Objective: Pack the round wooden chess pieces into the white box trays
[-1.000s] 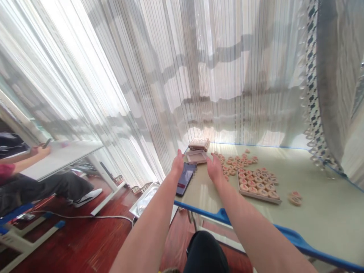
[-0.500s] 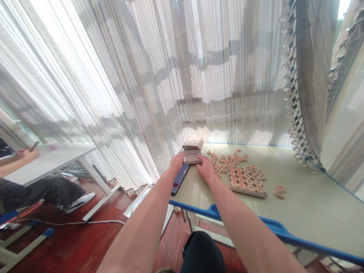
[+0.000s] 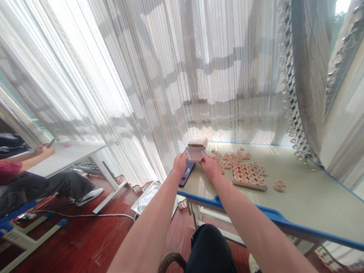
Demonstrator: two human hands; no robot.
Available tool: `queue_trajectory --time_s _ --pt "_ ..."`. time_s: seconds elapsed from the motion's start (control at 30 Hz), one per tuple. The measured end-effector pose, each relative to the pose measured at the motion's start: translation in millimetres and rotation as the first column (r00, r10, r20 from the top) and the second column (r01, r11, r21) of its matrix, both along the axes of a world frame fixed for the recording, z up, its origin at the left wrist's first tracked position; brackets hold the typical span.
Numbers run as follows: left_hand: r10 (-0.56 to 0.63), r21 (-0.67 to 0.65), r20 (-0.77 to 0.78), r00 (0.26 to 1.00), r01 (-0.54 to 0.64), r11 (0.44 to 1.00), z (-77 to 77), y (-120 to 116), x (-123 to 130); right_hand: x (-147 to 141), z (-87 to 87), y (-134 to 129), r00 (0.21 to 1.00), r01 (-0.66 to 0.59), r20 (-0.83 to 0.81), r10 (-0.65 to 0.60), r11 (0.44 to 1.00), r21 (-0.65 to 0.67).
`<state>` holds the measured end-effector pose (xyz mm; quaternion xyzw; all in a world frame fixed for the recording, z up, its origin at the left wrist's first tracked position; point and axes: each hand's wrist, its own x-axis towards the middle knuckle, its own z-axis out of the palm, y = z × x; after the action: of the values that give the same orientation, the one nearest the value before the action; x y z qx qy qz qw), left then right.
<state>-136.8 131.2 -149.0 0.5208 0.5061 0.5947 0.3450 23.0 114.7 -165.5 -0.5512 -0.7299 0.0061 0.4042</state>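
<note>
Between my hands is a shallow, open cardboard box lid or tray, tilted with its inside facing me. My left hand grips its left side, and my right hand grips its lower right corner. Beneath it, partly covered, a dark phone-like slab lies at the table's left edge. Right of my right hand stands a box tray filled with rows of round xiangqi pieces. More loose pieces are scattered behind it, and a few lie to its right.
Behind the held tray sits a small stacked box at the table's far left corner. The table has a blue edge. Curtains hang behind it. To the left, a seated person holds a phone at a white table.
Both hands have raised and tilted the small tray so its inside faces me more. The view has shifted left, showing more of the seated person.
</note>
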Motion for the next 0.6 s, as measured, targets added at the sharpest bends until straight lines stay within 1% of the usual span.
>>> queue_trajectory --time_s 0.07,0.13,0.2,0.27,0.3,0.33,0.4,0.43,0.5,0.57,0.6 --pt "0.037 -0.026 0.084 0.996 -0.035 0.999 6.4 -10 -4 1 5.2 -8 0.998 -0.004 -0.068 0.01 0.997 0.083" --pt "0.017 -0.06 0.163 0.987 -0.007 0.998 13.9 -21 -6 2 10.1 -17 0.986 -0.016 -0.16 0.042 0.987 0.157" --pt "-0.067 -0.083 0.214 0.975 0.086 0.993 21.3 -33 -6 6 12.6 -27 0.965 -0.054 -0.243 0.097 0.982 0.18" --pt "-0.164 -0.092 0.273 0.948 0.195 0.976 26.6 -43 -3 11 12.1 -39 0.922 -0.13 -0.345 0.178 0.979 0.158" --pt "-0.207 -0.09 0.31 0.928 0.245 0.965 28.0 -48 0 15 11.1 -46 0.881 -0.188 -0.414 0.229 0.972 0.138" --pt "-0.239 -0.085 0.331 0.913 0.281 0.956 28.3 -52 4 19 9.8 -54 0.824 -0.256 -0.492 0.281 0.959 0.12" --pt "-0.284 -0.075 0.322 0.903 0.323 0.943 26.1 -58 13 29 7.8 -70 0.677 -0.376 -0.65 0.344 0.921 0.096" --pt "-0.294 -0.072 0.294 0.909 0.328 0.942 23.8 -60 19 36 7.4 -79 0.598 -0.417 -0.723 0.346 0.905 0.088" --pt "-0.329 -0.074 0.252 0.91 0.357 0.931 18.3 -65 31 49 7.7 -96 0.447 -0.466 -0.842 0.304 0.882 0.071" --pt "-0.41 -0.089 0.259 0.875 0.444 0.892 13.5 -71 44 64 8.2 -110 0.318 -0.504 -0.916 0.244 0.862 0.054" --pt "-0.461 -0.093 0.269 0.846 0.499 0.862 11.8 -75 51 71 8.0 -115 0.271 -0.514 -0.938 0.214 0.856 0.047"
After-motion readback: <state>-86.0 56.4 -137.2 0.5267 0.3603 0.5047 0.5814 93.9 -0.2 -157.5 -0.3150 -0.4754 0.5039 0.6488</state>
